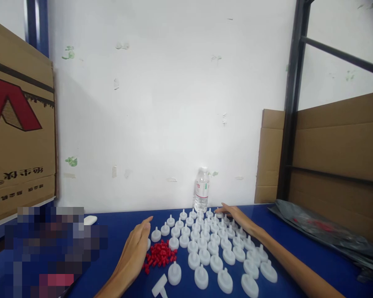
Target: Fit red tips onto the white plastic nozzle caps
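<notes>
Many white round caps with thin upright nozzles (pixel 201 276) stand on the blue tabletop (pixel 118 221), spread in loose rows. A heap of small red plastic pieces (pixel 160 254) lies at their left side. My left hand (pixel 139 240) rests on edge beside the red heap, fingers stretched forward, holding nothing that I can see. At the back right of the caps is my right hand (pixel 231 213), its fingers extended over the farthest ones; whether it touches them I cannot tell. Near the front edge one white cap (pixel 160 285) lies tipped on its side.
A clear water bottle (pixel 202 190) stands by the wall behind the caps. A grey plastic bag (pixel 317 225) lies at the right. Cardboard (pixel 338 145) lines the right frame, and a large printed carton (pixel 21 124) is at the left. The lower left is pixelated.
</notes>
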### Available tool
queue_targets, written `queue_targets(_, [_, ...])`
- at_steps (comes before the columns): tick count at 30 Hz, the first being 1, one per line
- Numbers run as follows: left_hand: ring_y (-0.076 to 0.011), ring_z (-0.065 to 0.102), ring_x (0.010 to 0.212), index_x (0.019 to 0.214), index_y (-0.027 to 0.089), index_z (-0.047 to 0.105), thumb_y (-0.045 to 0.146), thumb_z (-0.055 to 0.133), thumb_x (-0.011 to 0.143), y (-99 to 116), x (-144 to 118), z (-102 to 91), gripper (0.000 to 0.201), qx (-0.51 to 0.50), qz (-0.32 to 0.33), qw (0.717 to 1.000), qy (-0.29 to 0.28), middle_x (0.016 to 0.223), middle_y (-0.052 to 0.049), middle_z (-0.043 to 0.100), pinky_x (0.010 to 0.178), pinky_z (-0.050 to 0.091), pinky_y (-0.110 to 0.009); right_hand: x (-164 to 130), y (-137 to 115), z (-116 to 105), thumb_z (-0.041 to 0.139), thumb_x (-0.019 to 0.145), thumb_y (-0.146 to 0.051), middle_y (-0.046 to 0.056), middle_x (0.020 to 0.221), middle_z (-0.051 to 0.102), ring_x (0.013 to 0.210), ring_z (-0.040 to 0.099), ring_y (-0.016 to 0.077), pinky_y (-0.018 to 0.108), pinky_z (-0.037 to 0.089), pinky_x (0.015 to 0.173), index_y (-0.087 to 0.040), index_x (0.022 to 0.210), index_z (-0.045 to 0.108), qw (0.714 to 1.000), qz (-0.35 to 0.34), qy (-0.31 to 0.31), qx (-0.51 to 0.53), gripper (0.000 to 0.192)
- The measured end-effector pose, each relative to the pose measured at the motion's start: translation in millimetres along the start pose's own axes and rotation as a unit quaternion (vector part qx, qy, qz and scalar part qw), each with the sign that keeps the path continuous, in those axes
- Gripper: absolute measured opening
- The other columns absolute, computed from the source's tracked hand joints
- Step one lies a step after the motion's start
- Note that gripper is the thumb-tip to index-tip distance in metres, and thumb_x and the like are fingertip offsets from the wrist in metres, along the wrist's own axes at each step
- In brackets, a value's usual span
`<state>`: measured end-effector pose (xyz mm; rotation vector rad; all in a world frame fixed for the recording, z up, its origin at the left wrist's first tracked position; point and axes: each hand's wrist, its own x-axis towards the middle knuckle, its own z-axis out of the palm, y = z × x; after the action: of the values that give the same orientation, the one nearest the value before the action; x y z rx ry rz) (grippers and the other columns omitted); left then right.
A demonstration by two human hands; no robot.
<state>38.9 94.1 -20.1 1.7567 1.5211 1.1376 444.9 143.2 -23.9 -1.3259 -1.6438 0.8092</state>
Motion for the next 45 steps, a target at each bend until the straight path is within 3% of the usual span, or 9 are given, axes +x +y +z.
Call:
queue_targets(7, [-0.0276,0.035,0.147,0.148,0.016,0.046,0.06,0.024,0.092,6.8,-4.3,-3.2,0.075,-0.012,0.012,1.0,-0.025,0.156,-0.009,0.045,0.123,0.02,-0.047,3.1,0.6,-5.7,0.036,0.091,-0.077,0.009,0.132,0.067,0.128,0.056,0.0323,0.052,0.031,0.113,-0.025,0.119,0.071,0.999,0.017,0.0,0.05,0.069])
queue_targets(12, [-0.0297,0.017,0.153,0.152,0.024,0.043,0.069,0.021,0.094,-2.5,-3.8,4.3,0.076,-0.019,-0.004,0.999,-0.033,0.161,-0.004,0.036,0.124,0.011,-0.053,3.5,4.8,-1.6,0.032,0.091,-0.08,0.01,0.134,0.066,0.134,0.052,0.0325,0.053,0.021,0.119,-0.026,0.125,0.067,0.996,0.026,-0.016,0.085,0.074])
queue_targets(16, [-0.0289,0.006,0.154,0.152,0.026,0.041,0.071,0.021,0.095,-7.1,-2.9,9.0,0.076,-0.021,0.009,0.999,-0.04,0.164,-0.003,0.028,0.124,0.005,-0.054,-2.3,3.9,4.8,0.029,0.092,-0.079,0.008,0.138,0.064,0.14,0.046,0.0312,0.054,0.015,0.12,-0.031,0.141,0.054,0.992,0.023,-0.046,0.114,0.072])
queue_targets(22, [-0.0299,0.003,0.153,0.155,0.032,0.035,0.076,0.025,0.094,6.0,-11.1,1.5,0.076,-0.035,0.026,0.995,-0.091,0.167,-0.005,0.016,0.122,0.005,-0.059,-1.0,1.9,15.8,0.027,0.09,-0.082,0.01,0.147,0.056,0.143,0.041,0.0328,0.056,0.022,0.117,-0.032,0.144,0.049,0.986,0.038,-0.061,0.149,0.076])
queue_targets(29, [-0.0308,0.005,0.153,0.153,0.033,0.038,0.071,0.025,0.097,-14.8,6.5,12.6,0.069,-0.029,0.046,0.998,-0.039,0.164,-0.005,0.026,0.12,0.006,-0.061,2.1,3.0,34.6,0.03,0.089,-0.084,0.009,0.149,0.054,0.143,0.041,0.0321,0.055,0.025,0.117,-0.034,0.151,0.037,0.983,0.045,-0.063,0.166,0.08])
queue_targets(35, [-0.0334,0.006,0.153,0.152,0.03,0.042,0.069,0.031,0.095,-24.7,19.1,19.5,0.069,-0.011,0.012,1.0,-0.025,0.163,-0.007,0.03,0.12,0.008,-0.062,5.3,2.6,41.7,0.027,0.087,-0.085,0.011,0.146,0.056,0.143,0.042,0.0319,0.053,0.023,0.119,-0.031,0.148,0.042,0.987,0.037,-0.02,0.155,0.083])
queue_targets(39, [-0.029,0.008,0.154,0.152,0.037,0.039,0.073,0.019,0.096,-6.4,-0.5,8.1,0.07,-0.074,0.029,0.996,-0.033,0.165,0.001,0.027,0.122,0.006,-0.059,11.4,4.6,29.2,0.015,0.087,-0.086,0.009,0.142,0.06,0.139,0.046,0.0277,0.048,0.031,0.116,-0.033,0.144,0.047,0.992,0.009,0.021,0.122,0.084])
queue_targets(43, [-0.0305,0.024,0.151,0.151,0.031,0.042,0.077,0.01,0.094,7.6,-10.0,-2.7,0.08,-0.141,-0.017,0.99,-0.027,0.159,-0.008,0.04,0.122,0.013,-0.057,13.0,11.8,6.8,0.003,0.089,-0.081,0.012,0.136,0.062,0.13,0.054,0.0317,0.052,0.038,0.109,-0.028,0.134,0.056,0.996,0.006,0.079,0.034,0.088])
queue_targets(45, [-0.0321,0.029,0.149,0.15,0.029,0.044,0.078,0.009,0.093,8.4,-8.5,-3.2,0.083,-0.142,-0.034,0.989,-0.011,0.155,-0.011,0.046,0.121,0.017,-0.058,10.1,16.5,-2.8,0.007,0.089,-0.081,0.013,0.126,0.066,0.122,0.057,0.0347,0.055,0.037,0.108,-0.025,0.119,0.064,0.994,0.0,0.101,-0.035,0.085])
